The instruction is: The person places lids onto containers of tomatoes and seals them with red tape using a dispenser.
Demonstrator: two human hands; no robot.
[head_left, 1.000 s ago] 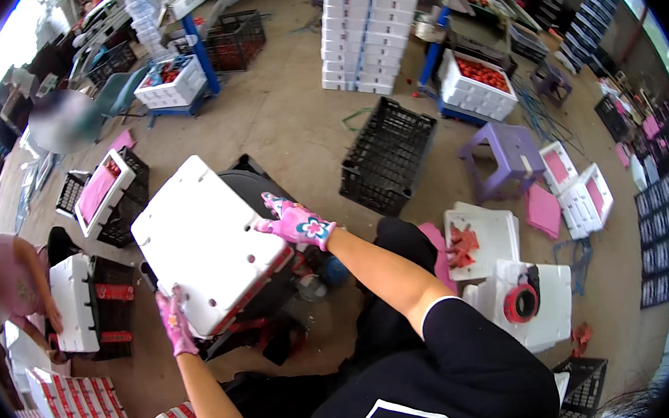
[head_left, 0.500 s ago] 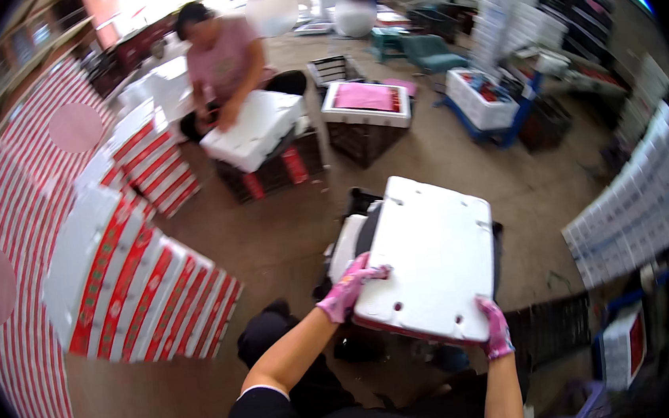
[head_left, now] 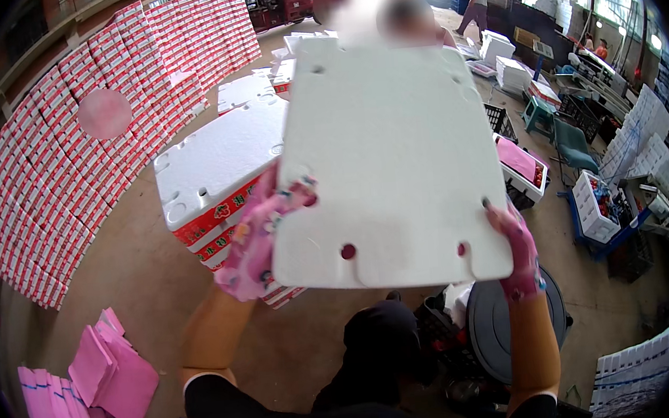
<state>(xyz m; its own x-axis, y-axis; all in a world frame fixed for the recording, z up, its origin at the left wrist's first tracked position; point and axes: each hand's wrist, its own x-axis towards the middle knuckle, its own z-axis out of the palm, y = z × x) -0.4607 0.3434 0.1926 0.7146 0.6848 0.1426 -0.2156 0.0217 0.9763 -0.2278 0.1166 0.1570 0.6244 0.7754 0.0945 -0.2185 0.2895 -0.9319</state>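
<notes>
A large white foam box (head_left: 386, 157) is held up in front of me at chest height or higher, its lid facing me with small round holes near the edges. My left hand (head_left: 261, 235), in a pink flowered glove, grips the box's left side, thumb on the lid. At the lower right edge, my right hand (head_left: 521, 252) in a matching glove clasps it, fingertips on top. Just beyond my left hand stands a stack of white foam boxes with red printed bands (head_left: 223, 159), partly hidden by the held box.
A wall of red-and-white cartons (head_left: 96, 118) curves along the left. Pink sheets (head_left: 114, 371) lie on the floor at lower left. A dark round lid (head_left: 492, 330) sits near my right forearm. Right, an open foam box (head_left: 535, 179) holds red goods under pink paper. A person (head_left: 477, 5) stands far off.
I have turned left and lifted the foam box away from the low stand, toward the stacked boxes. Both hands keep their grip. The seated co-worker is now mostly hidden behind the box.
</notes>
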